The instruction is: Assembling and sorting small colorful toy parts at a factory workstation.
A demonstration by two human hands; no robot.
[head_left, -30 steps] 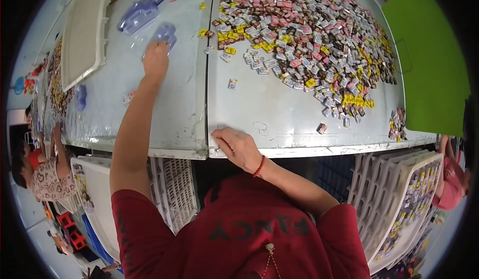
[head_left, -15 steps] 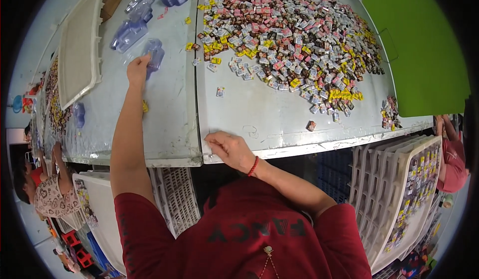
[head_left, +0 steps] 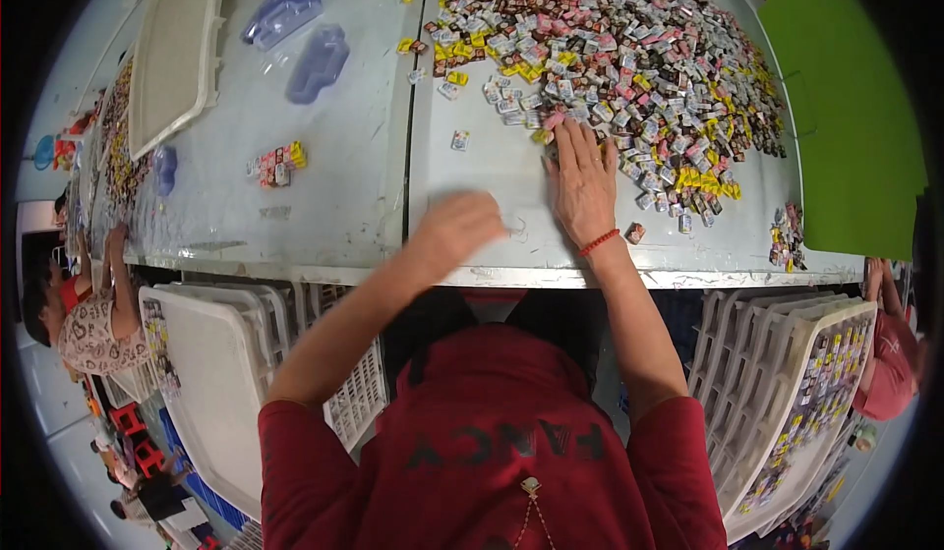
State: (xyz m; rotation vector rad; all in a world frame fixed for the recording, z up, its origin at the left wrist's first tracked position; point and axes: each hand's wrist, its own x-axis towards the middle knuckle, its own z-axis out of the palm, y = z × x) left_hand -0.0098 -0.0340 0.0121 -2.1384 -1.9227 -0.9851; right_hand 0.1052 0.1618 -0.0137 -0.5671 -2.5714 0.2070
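My right hand [head_left: 585,178] lies over the near edge of a large pile of small wrapped pieces [head_left: 610,68], its fingers stretched out on them. The pieces are white, pink, brown and yellow. My left hand [head_left: 457,231] hangs over the table's near part, smeared by motion; its fingers look curled, and whether they hold anything cannot be seen. A bluish clear plastic tray [head_left: 318,63], shaped like a car, lies on the left table half. Below it sits a small cluster of pink and yellow pieces [head_left: 282,164]. A single white piece [head_left: 460,140] lies between my hands and the seam.
More plastic trays [head_left: 282,17] lie at the far left. A white crate [head_left: 177,58] and a green board [head_left: 846,108] flank the table. Stacked white crates [head_left: 787,393] stand below its edge on the right. Co-workers [head_left: 103,329] are on both sides.
My left hand has left the plastic tray and moved right and nearer to me. My right hand has gone from the table's edge forward onto the pile, its fingers now straightened.
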